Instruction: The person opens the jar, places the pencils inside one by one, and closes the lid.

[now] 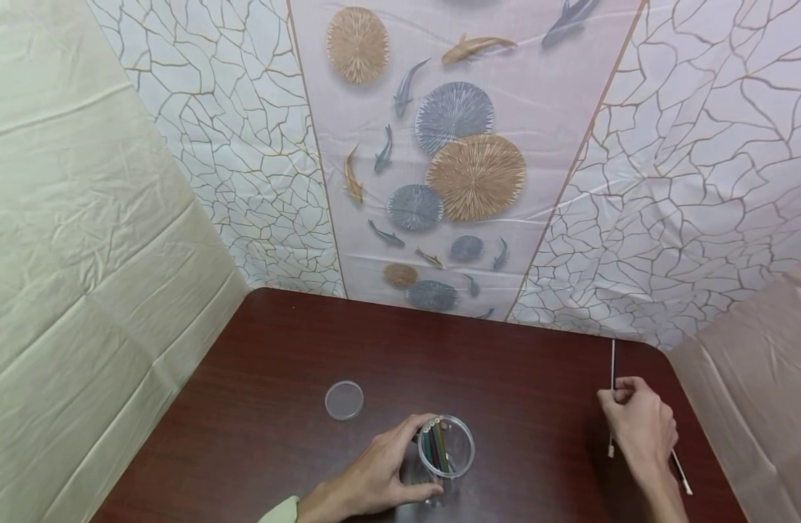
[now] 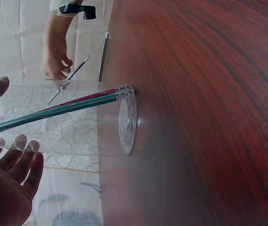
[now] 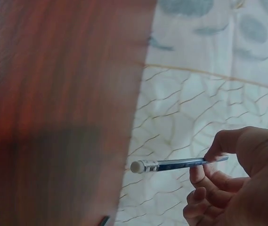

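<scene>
My left hand [image 1: 380,468] grips a clear plastic jar [image 1: 463,465] around its side, thumb on one side and fingers on the other. Several pencils [image 2: 77,106], green and red among them, lean inside the jar, their eraser ends down at its base in the left wrist view. At the right side, my right hand [image 1: 642,421] pinches a dark blue pencil [image 3: 181,164] between thumb and fingers, its white eraser pointing away from the palm. Another dark pencil [image 1: 681,472] lies on the table beside the right wrist.
A clear round lid [image 1: 344,400] lies on the dark red-brown table [image 1: 295,349], left of the jar. Patterned cloth [image 1: 570,240] hangs along the table's back edge. Plain cloth walls [image 1: 80,290] stand at both sides, close to the right hand on that side.
</scene>
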Demonstrator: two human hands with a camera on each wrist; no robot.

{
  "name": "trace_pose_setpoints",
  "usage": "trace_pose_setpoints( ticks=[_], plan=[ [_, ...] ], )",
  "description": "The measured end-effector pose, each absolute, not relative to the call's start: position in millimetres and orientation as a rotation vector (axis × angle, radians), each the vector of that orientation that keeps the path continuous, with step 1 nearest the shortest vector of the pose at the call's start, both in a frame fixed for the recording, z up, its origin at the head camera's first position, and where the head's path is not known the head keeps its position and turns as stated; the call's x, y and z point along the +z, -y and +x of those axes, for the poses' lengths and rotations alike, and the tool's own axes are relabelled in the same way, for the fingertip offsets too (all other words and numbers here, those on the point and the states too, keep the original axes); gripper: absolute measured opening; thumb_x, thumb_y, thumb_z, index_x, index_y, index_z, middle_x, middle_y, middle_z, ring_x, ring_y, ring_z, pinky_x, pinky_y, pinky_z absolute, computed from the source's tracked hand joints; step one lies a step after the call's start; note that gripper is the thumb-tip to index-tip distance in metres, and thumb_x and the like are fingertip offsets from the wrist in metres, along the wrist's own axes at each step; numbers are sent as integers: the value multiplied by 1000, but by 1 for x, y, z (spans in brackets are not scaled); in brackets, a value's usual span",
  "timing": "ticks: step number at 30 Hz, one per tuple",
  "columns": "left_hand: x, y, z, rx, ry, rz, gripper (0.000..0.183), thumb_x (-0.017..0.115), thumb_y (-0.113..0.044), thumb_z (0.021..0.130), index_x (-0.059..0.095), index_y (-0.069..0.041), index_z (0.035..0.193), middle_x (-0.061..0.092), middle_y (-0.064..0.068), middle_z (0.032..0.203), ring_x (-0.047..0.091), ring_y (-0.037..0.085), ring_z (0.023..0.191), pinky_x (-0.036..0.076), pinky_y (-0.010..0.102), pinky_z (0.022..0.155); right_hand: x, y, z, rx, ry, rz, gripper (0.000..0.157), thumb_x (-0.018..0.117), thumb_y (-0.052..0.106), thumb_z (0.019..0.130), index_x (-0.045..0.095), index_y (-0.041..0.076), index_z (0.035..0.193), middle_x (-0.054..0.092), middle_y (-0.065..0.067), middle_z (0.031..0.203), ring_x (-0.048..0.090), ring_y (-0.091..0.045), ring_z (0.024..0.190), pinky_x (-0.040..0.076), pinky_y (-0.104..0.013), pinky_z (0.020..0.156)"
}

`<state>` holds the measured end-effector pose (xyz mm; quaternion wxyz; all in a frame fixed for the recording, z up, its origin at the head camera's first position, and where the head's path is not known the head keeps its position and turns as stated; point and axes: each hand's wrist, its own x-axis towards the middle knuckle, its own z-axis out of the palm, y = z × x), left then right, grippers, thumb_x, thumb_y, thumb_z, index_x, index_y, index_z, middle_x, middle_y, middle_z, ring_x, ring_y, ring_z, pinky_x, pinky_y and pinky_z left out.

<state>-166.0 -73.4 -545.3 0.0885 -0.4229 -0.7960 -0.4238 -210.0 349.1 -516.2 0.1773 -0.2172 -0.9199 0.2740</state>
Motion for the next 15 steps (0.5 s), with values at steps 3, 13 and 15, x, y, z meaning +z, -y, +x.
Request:
trace_pose_setpoints(
  ticks=[3,13,15],
  plan=[
    [-545,73,-166,-1263,2369,-1261,95,94,-28,82,37,-19,158,59,-6,143,64,10,120,58,40,97,-506,-339,-207,796,2581,-593,31,68,21,90,72,5,115,76,-17,102,67,-49,95,46,-59,70],
    [-544,73,-166,-1246,2378,-1262,93,92,-31,84,38,-18,158,59,-5,143,63,11,121,57,39,97,-469,-302,-199,844,2452,-404,24,71,14,85,76,9,108,74,-8,81,61,-17,68,42,-38,70],
    [-544,74,-166,-1242,2383,-1261,92,91,-33,86,38,-18,158,59,-6,142,63,10,120,57,37,97,-462,-295,-196,851,2435,-386,23,71,13,85,77,11,108,72,-4,78,54,-8,63,39,-32,68]
  ],
)
